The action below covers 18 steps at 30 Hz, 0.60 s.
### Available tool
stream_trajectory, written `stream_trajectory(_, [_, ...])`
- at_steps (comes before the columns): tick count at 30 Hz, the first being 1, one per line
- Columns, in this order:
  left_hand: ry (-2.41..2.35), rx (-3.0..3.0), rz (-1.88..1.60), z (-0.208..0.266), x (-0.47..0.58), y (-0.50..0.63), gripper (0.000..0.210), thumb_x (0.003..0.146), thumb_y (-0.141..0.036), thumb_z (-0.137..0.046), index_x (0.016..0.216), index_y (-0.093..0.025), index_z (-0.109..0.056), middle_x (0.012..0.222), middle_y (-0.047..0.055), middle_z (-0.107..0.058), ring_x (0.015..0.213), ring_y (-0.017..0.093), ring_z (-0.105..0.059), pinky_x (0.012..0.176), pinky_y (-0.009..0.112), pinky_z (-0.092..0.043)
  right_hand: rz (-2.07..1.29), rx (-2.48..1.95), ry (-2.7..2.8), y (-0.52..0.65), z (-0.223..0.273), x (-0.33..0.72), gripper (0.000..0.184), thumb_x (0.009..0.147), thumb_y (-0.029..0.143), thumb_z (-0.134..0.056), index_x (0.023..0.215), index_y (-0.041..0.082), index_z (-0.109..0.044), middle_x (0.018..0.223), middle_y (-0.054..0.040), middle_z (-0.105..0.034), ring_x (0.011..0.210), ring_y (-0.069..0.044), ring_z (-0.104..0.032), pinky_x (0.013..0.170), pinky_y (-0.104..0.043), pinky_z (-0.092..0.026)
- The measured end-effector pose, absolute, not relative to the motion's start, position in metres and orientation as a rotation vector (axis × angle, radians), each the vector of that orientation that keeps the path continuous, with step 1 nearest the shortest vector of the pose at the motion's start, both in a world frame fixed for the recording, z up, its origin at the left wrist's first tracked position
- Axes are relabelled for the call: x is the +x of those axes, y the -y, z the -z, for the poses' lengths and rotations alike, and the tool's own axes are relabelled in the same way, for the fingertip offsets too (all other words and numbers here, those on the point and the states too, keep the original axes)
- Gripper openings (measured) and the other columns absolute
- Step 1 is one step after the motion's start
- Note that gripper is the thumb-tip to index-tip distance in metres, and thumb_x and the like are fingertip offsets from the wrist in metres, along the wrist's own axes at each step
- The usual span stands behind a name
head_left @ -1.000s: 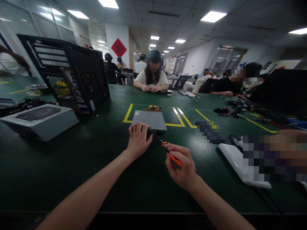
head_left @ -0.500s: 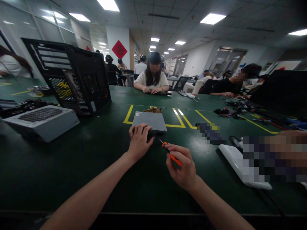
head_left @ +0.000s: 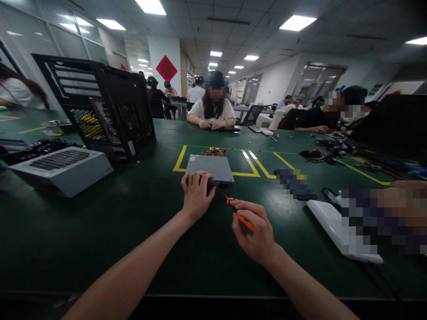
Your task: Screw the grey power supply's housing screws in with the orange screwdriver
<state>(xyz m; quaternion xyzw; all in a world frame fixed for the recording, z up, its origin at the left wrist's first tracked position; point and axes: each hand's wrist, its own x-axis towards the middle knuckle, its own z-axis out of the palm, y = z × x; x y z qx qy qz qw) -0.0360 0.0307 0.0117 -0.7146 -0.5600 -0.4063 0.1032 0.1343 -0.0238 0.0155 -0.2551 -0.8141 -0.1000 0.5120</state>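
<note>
1. Grey metal box (head_left: 215, 168) — flat on the green tabletop (head_left: 160, 195), ahead of me and across the near line of the yellow tape outline (head_left: 180, 161).
2. Nearer hand: my left hand (head_left: 196, 193) touches the box, fingers curled over its near left corner and thumb against the near face, clasping it.
3. Other hand: my right hand (head_left: 254, 226) is apart from the box, fingers wrapped narrowly round the orange handle of a screwdriver (head_left: 246, 221).
4. Governing relation, as I judge it: from my right fingers the box lies forward and to the left, and the screwdriver's long axis slants that same way, tip close before the near face. Whether tip and metal meet, I cannot tell.
5. Orientation of the box: near face turned towards me, coloured cables (head_left: 215, 152) bunched at the far edge. Its top looks broader across my view than deep — yet foreshortening prevents my fixing the true long axis.
</note>
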Motion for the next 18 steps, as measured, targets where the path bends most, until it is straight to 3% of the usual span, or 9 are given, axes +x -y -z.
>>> stream_trajectory(18, [1.636,-2.138,1.232,-0.0129,-0.0392,-0.0304,0.024,0.079,-0.022,-0.054,0.104,-0.024,-0.052,0.111,0.004,-0.055,0.109,0.02,-0.046,0.103,0.041,-0.018,0.251,-0.599,1.924,0.0261,-0.0204,0.1348,0.034,0.075,0.002,-0.055,0.102,0.02,-0.047,0.097,-0.006,-0.056,0.095,-0.018,-0.062,0.076,-0.033,-0.058])
